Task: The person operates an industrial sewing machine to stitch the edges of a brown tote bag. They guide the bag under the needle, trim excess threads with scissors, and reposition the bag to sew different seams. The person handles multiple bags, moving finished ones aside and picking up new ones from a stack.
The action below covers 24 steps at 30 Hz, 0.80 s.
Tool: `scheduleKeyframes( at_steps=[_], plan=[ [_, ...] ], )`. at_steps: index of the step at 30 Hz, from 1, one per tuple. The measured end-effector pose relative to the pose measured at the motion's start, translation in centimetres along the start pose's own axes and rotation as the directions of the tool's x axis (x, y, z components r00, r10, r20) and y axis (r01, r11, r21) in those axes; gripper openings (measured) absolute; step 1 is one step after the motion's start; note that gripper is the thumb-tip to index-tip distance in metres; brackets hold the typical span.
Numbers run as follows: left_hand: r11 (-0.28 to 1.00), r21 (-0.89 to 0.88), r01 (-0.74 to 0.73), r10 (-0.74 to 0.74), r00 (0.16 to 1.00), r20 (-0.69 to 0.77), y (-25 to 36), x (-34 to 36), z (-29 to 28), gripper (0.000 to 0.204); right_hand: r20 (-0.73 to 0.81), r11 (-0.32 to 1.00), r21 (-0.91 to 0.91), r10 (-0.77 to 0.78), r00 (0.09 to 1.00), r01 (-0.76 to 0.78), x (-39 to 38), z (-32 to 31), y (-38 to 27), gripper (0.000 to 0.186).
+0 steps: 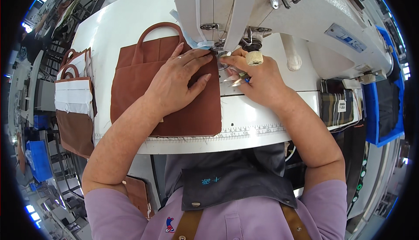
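Observation:
A reddish-brown handbag body (135, 85) with a curved handle lies flat on the white sewing table (104, 30). My left hand (176, 80) rests on its upper right part, fingers stretched out and pointing at the needle area. The bag's right edge runs beneath the head of a white industrial sewing machine (305, 15). Just right of that edge, my right hand (266, 80) is closed around small thread snips (237, 82), whose blades stick out below the fingers. Its thumb and index finger reach in beside the presser foot, where the machine partly hides the fingertips.
Bag pieces with white panels and brown handles (74, 98) hang at the table's left edge. A ruler strip (257, 131) follows the front edge. Folded striped fabric (338, 109) sits at the right, with a blue bin (372, 128) beyond. A brown piece (137, 196) is lower left.

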State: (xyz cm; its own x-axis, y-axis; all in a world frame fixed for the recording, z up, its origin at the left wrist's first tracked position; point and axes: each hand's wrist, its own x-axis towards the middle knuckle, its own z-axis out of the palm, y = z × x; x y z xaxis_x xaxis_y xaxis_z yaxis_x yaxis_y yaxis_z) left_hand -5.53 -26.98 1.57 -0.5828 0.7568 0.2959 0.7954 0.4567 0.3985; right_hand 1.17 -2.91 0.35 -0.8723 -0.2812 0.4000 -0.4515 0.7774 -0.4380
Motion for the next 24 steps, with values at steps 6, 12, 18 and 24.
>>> scheduleKeyframes(
  at_steps=[6,12,18,24],
  plan=[
    [0.999,-0.01,-0.05,0.05,0.999,-0.015,0.0,-0.4,0.2,0.041,-0.016,0.992,-0.126,-0.035,0.999,0.033,0.1,0.1,-0.4,0.035],
    [0.999,0.003,-0.053,0.054,0.998,-0.022,0.2,-0.6,0.2,0.045,-0.06,0.983,-0.154,-0.109,0.992,0.099,0.1,0.3,-0.8,0.032],
    [0.998,-0.023,-0.064,0.063,0.998,-0.032,-0.2,-0.3,0.3,0.045,-0.059,0.977,-0.196,-0.095,0.994,0.082,0.1,0.2,-1.2,0.029],
    [0.998,-0.025,-0.063,0.062,0.998,-0.031,-0.5,0.2,0.1,0.045,-0.092,0.976,-0.209,-0.087,0.992,0.066,0.3,0.4,-1.3,0.024]
  ],
)
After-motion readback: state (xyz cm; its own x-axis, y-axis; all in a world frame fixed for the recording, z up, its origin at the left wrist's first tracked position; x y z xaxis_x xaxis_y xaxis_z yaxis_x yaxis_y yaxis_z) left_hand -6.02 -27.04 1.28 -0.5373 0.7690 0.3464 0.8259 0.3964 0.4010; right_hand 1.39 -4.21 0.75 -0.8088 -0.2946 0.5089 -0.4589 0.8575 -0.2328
